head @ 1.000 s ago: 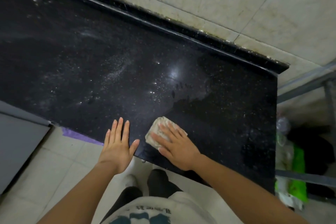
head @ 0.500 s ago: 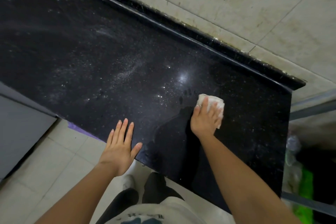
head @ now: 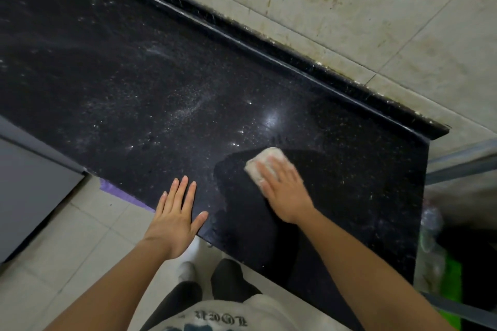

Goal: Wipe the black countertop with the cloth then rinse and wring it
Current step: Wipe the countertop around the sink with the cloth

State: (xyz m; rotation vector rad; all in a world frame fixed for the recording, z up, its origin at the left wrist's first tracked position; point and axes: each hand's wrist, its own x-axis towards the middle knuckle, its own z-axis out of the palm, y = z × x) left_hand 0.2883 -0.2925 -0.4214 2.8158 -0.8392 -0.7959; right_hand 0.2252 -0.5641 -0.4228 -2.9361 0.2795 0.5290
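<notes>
over on the left side of the black countertop there are lots of white dusty specks and smears, so that part looks like it has not been wiped yet. a grey cabinet sits below that end, and a bit of purple tape sticks out under the front edge. moving right, the left hand lies flat on the front edge of the counter with its fingers straight and close together and its thumb out to the side; it is holding nothing, and i think it is just there to lean on. next comes a darker, wet looking patch, which seems to be the only part cleaned so far. on that patch is the cloth, a small pale folded pad, touching the counter. the right hand is pressed flat on top of the cloth with its fingers spread over it, pushing down and not squeezing it into a fist, and the arm reaches out from the body at a slant. the right end of the counter has some specks too. so the wiping looks like it is only partly done, with most of the counter left. the rinsing and wringing are not done yet, and no sink or tap can be seen.
</notes>
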